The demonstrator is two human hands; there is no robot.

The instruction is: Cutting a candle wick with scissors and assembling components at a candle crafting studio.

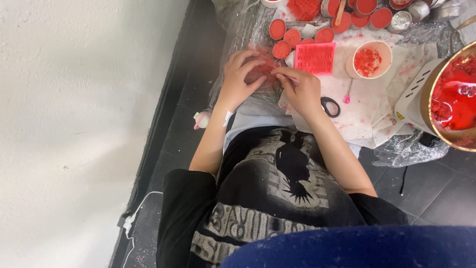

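Observation:
My left hand [239, 75] cups a small red piece [261, 71] over the plastic-covered work surface; its fingers curl round it and hide most of it. My right hand [301, 89] is pinched on a thin stick-like tool [284, 75] whose tip touches that red piece. A pink rectangular silicone mould [315, 58] lies just beyond my right hand. Several round tins filled with red wax [282, 49] sit right behind both hands.
A paper cup with red bits [369, 59] stands right of the mould, and black-handled scissors [330, 106] and a small pink spoon [348, 94] lie on stained white paper. A brass pot of red liquid [453, 97] sits on a white heater [412, 98] at right. A white wall [74, 124] is at left.

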